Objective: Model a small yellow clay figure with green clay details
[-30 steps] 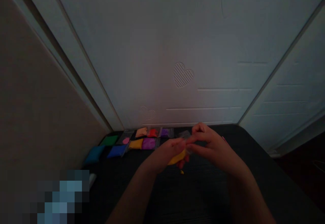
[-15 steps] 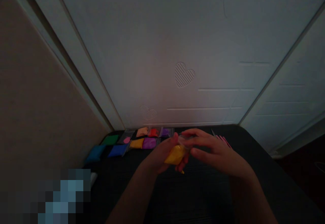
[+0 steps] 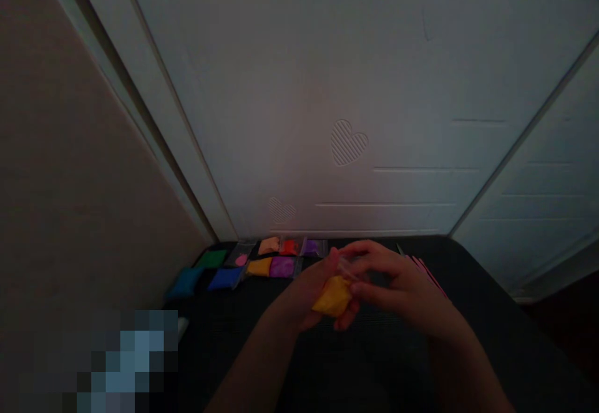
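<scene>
A small clear bag of yellow modelling clay (image 3: 333, 296) is held above the dark table, near the middle of the head view. My left hand (image 3: 306, 294) cradles it from the left and below, with the thumb up along the bag and the fingertips curling out beneath. From the right, my right hand (image 3: 397, 279) closes on the clear upper part of the bag, its thumb against the side of the yellow lump. The exact contact of the right fingertips is partly hidden and dim.
Behind my left hand lie several bags of coloured clay, among them green (image 3: 213, 259), teal (image 3: 186, 282), blue (image 3: 225, 277), red (image 3: 290, 247) and magenta (image 3: 282, 267). Thin pink-handled tools (image 3: 428, 272) lie behind my right hand. A white panel (image 3: 281, 120) rises behind the table (image 3: 355, 369).
My right thumb has come in against the bag, and its fingers have drawn closer round the clear top. A small yellow bit below the hands no longer shows. The view has shifted slightly.
</scene>
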`<state>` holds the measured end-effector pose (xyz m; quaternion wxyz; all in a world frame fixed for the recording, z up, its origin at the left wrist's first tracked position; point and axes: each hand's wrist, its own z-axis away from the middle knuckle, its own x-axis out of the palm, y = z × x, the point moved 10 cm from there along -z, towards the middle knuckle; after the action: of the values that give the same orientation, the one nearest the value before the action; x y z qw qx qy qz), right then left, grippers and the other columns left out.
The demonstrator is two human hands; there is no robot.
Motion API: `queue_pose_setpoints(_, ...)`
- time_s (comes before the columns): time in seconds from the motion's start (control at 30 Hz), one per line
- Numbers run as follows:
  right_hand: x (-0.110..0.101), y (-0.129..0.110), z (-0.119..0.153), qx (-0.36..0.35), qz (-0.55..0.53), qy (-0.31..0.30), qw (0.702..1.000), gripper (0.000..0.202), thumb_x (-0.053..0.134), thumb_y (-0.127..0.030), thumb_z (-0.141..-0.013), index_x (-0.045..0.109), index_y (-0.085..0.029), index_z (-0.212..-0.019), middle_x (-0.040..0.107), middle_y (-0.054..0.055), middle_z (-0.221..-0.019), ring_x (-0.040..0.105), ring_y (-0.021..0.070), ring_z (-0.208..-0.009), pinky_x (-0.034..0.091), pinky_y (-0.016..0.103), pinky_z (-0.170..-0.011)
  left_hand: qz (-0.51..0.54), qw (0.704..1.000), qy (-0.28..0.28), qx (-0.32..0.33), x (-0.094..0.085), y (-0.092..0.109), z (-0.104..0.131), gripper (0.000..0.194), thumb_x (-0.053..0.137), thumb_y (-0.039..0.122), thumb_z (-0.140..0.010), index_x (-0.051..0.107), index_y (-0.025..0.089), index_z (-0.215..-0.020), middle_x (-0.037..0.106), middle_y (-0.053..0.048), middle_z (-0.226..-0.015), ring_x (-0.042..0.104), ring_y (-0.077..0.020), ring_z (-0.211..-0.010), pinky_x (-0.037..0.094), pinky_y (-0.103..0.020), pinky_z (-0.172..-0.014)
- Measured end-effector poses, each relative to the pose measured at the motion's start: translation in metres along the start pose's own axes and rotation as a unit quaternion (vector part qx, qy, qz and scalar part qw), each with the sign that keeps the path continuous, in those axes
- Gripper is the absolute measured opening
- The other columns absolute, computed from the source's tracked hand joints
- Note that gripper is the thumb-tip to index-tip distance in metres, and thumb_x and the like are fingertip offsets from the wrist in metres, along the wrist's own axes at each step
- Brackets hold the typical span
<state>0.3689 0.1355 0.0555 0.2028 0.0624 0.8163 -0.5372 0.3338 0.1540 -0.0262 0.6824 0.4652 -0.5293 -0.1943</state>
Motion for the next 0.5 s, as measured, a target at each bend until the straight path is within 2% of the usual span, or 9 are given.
queue_pose_setpoints(0.1, -0.004, 0.008, 0.001, 0.021, -0.038, 0.03, 0.999, 0.006, 0.06, -0.025, -0.075, 0.059, -0.02, -0.077, 0.05, 0.003, -0.113, 0.056, 0.0147, -0.09, 0.047, 0.028, -0.077, -0.02, 1.0, -0.012, 0.0, 0.003, 0.0, 0.0, 0.067, 0.02, 0.067, -0.076, 0.056, 0.01, -0.079, 0.056, -0.005, -0.061, 0.052, -0.0102, -0.042, 0.039, -0.02, -0.037)
queue_pose_setpoints(0.2, -0.006, 0.012, 0.0, 0.035, -0.049, 0.046, 0.997, 0.006, 0.058, -0.025, -0.076, 0.056, -0.019, -0.077, 0.05, 0.003, -0.11, 0.057, 0.012, -0.08, 0.048, 0.026, -0.069, -0.099, 0.992, 0.059, 0.049, -0.008, 0.016, 0.003, 0.057, 0.031, 0.061, -0.077, 0.058, 0.012, -0.085, 0.06, -0.007, -0.074, 0.055, -0.0128, -0.057, 0.044, -0.024, -0.05)
queue_pose_setpoints(0.27, -0.013, 0.01, -0.001, 0.019, -0.016, 0.079, 0.997, 0.005, 0.057, -0.025, -0.077, 0.056, -0.02, -0.077, 0.054, 0.003, -0.1, 0.055, 0.0135, -0.086, 0.045, 0.027, -0.075, -0.204, 0.962, 0.146, 0.109, -0.019, 0.039, 0.012, 0.038, 0.045, 0.048, -0.078, 0.059, 0.015, -0.09, 0.061, -0.005, -0.084, 0.056, -0.0138, -0.071, 0.044, -0.025, -0.062)
queue_pose_setpoints(0.37, -0.023, 0.004, -0.003, -0.005, 0.03, 0.12, 0.992, 0.004, 0.055, -0.024, -0.078, 0.057, -0.02, -0.078, 0.056, 0.002, -0.089, 0.053, 0.0144, -0.088, 0.042, 0.028, -0.079, -0.348, 0.887, 0.258, 0.16, -0.027, 0.071, 0.031, 0.02, 0.056, 0.035, -0.075, 0.059, 0.019, -0.087, 0.06, 0.0, -0.081, 0.054, -0.0135, -0.075, 0.042, -0.024, -0.066)
queue_pose_setpoints(0.43, -0.026, 0.002, -0.003, -0.011, 0.035, 0.13, 0.991, 0.005, 0.054, -0.024, -0.079, 0.057, -0.02, -0.08, 0.056, 0.002, -0.088, 0.054, 0.0141, -0.085, 0.043, 0.027, -0.075, -0.41, 0.853, 0.278, 0.168, -0.023, 0.083, 0.039, 0.016, 0.057, 0.033, -0.075, 0.061, 0.02, -0.084, 0.059, 0.0, -0.08, 0.055, -0.0138, -0.076, 0.042, -0.024, -0.067)
queue_pose_setpoints(0.5, -0.024, 0.001, -0.002, -0.013, 0.034, 0.127, 0.991, 0.005, 0.054, -0.023, -0.079, 0.057, -0.02, -0.081, 0.056, 0.001, -0.086, 0.054, 0.0137, -0.082, 0.043, 0.027, -0.073, -0.443, 0.838, 0.269, 0.168, -0.016, 0.088, 0.041, 0.015, 0.056, 0.032, -0.075, 0.062, 0.02, -0.084, 0.06, 0.0, -0.082, 0.055, -0.0144, -0.078, 0.042, -0.025, -0.069)
